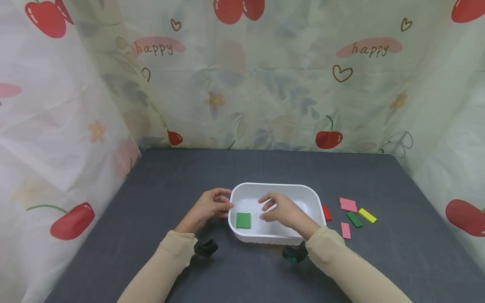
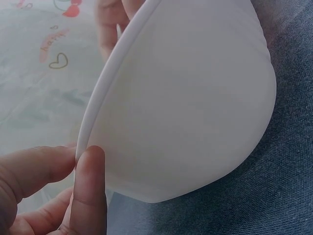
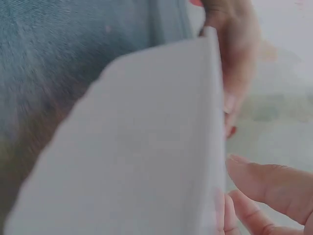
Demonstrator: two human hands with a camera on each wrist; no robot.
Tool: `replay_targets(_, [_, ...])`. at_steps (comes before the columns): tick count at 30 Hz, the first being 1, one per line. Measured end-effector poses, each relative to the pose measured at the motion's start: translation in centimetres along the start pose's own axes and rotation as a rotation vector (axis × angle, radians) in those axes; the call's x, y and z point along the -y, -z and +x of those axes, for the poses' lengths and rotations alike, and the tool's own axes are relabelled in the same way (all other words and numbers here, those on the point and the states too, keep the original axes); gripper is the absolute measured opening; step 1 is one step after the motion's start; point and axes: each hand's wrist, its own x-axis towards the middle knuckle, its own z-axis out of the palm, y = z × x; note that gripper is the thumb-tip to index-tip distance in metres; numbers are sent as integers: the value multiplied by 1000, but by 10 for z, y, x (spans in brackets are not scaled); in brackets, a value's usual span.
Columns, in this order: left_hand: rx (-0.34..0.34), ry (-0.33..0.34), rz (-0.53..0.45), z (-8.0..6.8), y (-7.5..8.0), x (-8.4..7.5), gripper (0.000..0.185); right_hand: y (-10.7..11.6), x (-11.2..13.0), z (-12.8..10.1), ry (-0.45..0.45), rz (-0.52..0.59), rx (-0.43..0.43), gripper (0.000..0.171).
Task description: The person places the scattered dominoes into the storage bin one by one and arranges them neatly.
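Note:
A white plastic tub (image 1: 313, 201) stands in the middle of the dark grey table (image 1: 151, 261). A green square tile (image 1: 243, 220) lies flat in its left part. My left hand (image 1: 227, 204) is at the tub's left rim. In the left wrist view the thumb (image 2: 90, 191) and a finger pinch the rim (image 2: 110, 78). My right hand (image 1: 265, 208) hovers over the inside of the tub with its fingers loosely spread and nothing in them. In the right wrist view the tub wall (image 3: 146, 147) is close and blurred, with the fingertips (image 3: 274, 191) beside it.
Right of the tub lie several flat tiles: a red one (image 1: 326, 212) against the wall, two pink ones (image 1: 348, 204) (image 1: 345, 230), a green one (image 1: 354, 219) and a yellow one (image 1: 367, 215). Printed curtains (image 1: 265, 84) close in the table at the back and both sides.

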Motion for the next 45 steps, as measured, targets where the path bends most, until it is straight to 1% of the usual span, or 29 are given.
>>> replay_targets(5, [16,-13,-20,1,0,2,50,23,-3,-12,3,59,-7,44])
replay_targets(8, [20,-19,-26,2,-1,3,50,39,-7,-19,36,101,-11,46])
replay_targets(12, [17,-17,-22,2,-1,3,49,59,-14,-27,51,139,-35,48])
replay_targets(17, [17,-9,-20,2,-1,2,50,84,-23,-35,47,123,-88,50])
replay_targets(26, [10,-4,-15,1,0,2,49,122,-43,-52,135,87,-151,55])
replay_targets(33, [9,-4,-13,0,1,1,50,138,-66,-58,101,83,-210,60])
replay_targets(37, [10,-4,-15,0,0,0,50,146,-84,-60,102,21,-267,59])
replay_targets(39, [9,-4,-15,0,1,0,50,150,-92,-61,83,-16,-290,61])
replay_targets(42, [8,-7,-16,0,1,0,50,154,-105,-62,53,-53,-300,63])
replay_targets(45, [8,-7,-21,1,1,0,50,157,-117,-62,21,-77,-287,65])
